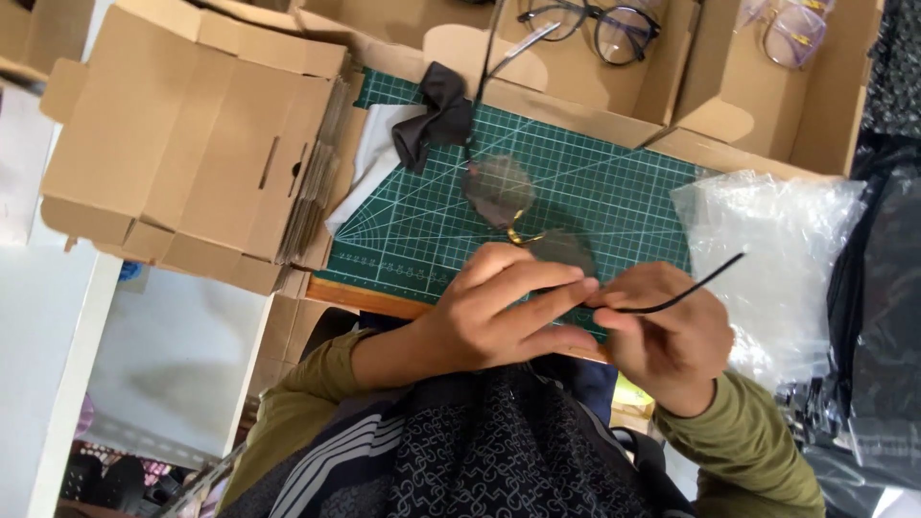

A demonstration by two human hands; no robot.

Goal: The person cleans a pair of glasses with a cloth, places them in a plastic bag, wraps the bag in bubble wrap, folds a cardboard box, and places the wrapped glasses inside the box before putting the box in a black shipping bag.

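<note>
From the head camera we see both hands meeting over the near edge of the green mat (595, 182): our left hand (499, 312) pinches the glasses (518, 206) near the hinge, while our right hand (672, 336) is closed on the thin black temple arm (686, 293) that sticks out toward the plastic bags (777, 249). The glasses lie lenses-down on the mat, between a black cloth (436, 115) and our hands, with cardboard boxes (192, 144) around. We judge them light, thin and easily bent or scratched, best held by the frame at the hinges, never the lenses.
</note>
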